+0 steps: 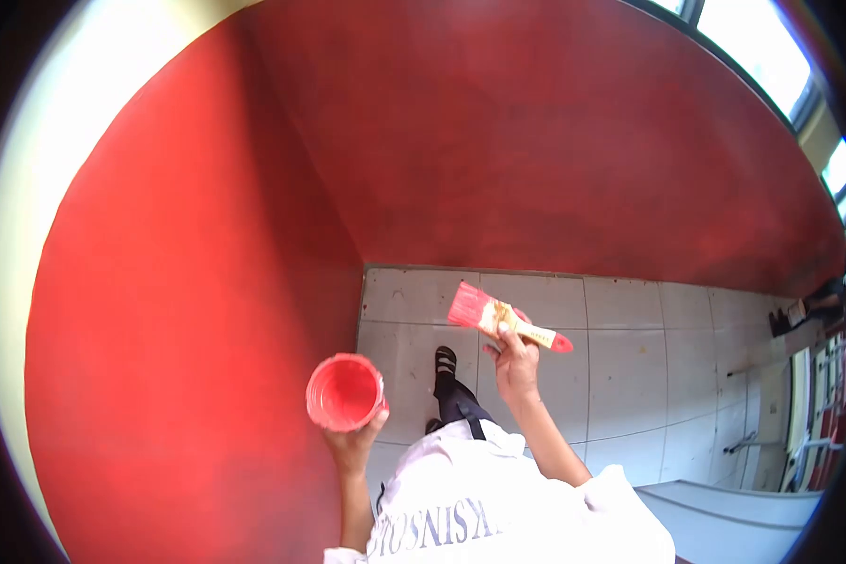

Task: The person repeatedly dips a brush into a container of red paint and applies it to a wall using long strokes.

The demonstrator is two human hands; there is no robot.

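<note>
A round tub point(315, 399) with red paint inside is gripped from below and the side by my left hand point(357, 438). Its open top faces up toward me. My right hand point(515, 362) is closed round the handle of a paintbrush point(526, 331), to the right of the tub and apart from it. Red paint coats the bristles, which point left, and the handle's end is red too. The red wall point(160, 301) rises at my left and meets another red wall point(555, 141) ahead in a corner. Neither the brush nor the tub visibly touches a wall.
White floor tiles point(625, 357) lie underfoot, with a few small spots. At the right are a grey panel or tabletop point(733, 512), metal-legged furniture point(799, 423) and another person's leg and foot point(804, 312). Windows point(757, 52) sit above the far wall.
</note>
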